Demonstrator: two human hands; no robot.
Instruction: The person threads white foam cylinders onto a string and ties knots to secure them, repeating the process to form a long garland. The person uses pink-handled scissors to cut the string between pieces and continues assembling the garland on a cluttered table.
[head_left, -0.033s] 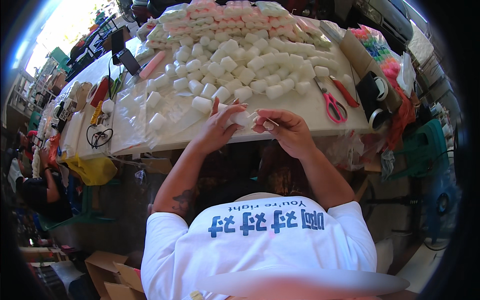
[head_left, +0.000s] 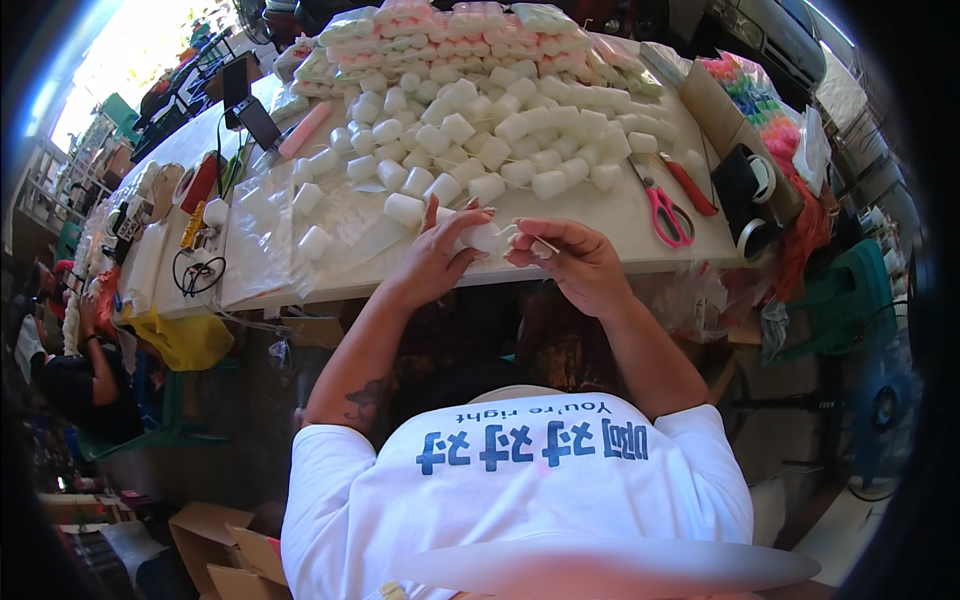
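Over the table's near edge, my left hand [head_left: 436, 252] is closed around a white cylinder [head_left: 482, 238], soft-looking and spool-like, with its end facing right. Just to its right, my right hand [head_left: 572, 262] pinches a thin pale cord [head_left: 541, 243] between thumb and fingers. The cord seems to run from the cylinder's end, and a short tail sticks out past the pinch. Beyond both hands spreads a loose heap of similar white cylinders [head_left: 493, 153], some with thin cords between them.
Pink-handled scissors [head_left: 668, 215] and a red-handled tool [head_left: 690, 185] lie at the right. Stacked bags [head_left: 440, 40] line the far side of the table [head_left: 370, 275]. Clear plastic sheeting [head_left: 258, 235] and a black cable [head_left: 200, 272] lie left. Another person [head_left: 85, 385] sits at far left.
My right fingertips have shifted very slightly on the cord. Everything else is unchanged.
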